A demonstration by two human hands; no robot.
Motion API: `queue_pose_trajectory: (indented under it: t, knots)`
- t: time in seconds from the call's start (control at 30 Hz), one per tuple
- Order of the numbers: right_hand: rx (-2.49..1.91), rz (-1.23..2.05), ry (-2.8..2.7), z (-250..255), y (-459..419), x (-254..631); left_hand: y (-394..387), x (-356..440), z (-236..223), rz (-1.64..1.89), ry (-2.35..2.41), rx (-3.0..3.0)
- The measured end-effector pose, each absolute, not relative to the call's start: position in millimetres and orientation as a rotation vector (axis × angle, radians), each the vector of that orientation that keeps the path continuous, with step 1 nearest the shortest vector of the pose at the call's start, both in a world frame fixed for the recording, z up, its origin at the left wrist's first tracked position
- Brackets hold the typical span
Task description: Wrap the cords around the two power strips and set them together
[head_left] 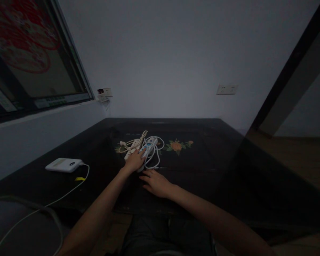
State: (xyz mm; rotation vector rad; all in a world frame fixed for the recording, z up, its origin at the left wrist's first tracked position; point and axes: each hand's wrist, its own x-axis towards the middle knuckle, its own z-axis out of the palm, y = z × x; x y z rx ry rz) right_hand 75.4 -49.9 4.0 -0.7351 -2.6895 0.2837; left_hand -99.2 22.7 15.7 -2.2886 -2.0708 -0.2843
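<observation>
A white and blue power strip (pixel 147 148) lies on the dark table (pixel 216 156) amid a tangle of white cable (pixel 156 156). A second, cream-coloured strip with its cord (pixel 130 145) lies just left of it. My left hand (pixel 134 160) rests on the near end of the power strip, fingers curled over it. My right hand (pixel 156 183) lies flat on the table just in front of the cables, fingers stretched toward the strip's near end and holding nothing.
A white power bank (pixel 63 165) with a white lead (pixel 69 188) sits at the left of the table. Painted flowers (pixel 177 145) decorate the tabletop. Wall sockets (pixel 227 89) are on the far wall, a window (pixel 29 64) is on the left.
</observation>
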Motion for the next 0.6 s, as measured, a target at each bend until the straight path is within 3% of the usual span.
queue_pose_trajectory:
  t: [0.17,0.33,0.4,0.6]
  knots:
    - [-0.717,0.608,-2.574,20,-46,109,11,-93,28,-0.463,-2.057,-2.212]
    - [-0.92,0.971,-1.73,33,-17,160,6,-36,49,-1.492,-1.725,-2.515]
    - [-0.908,1.049,-1.292,35,-1,168,13,1,48,-1.964,-1.851,-2.707]
    - [-0.926,1.035,-0.944,18,25,137,35,71,6,-2.238,-2.165,-2.498]
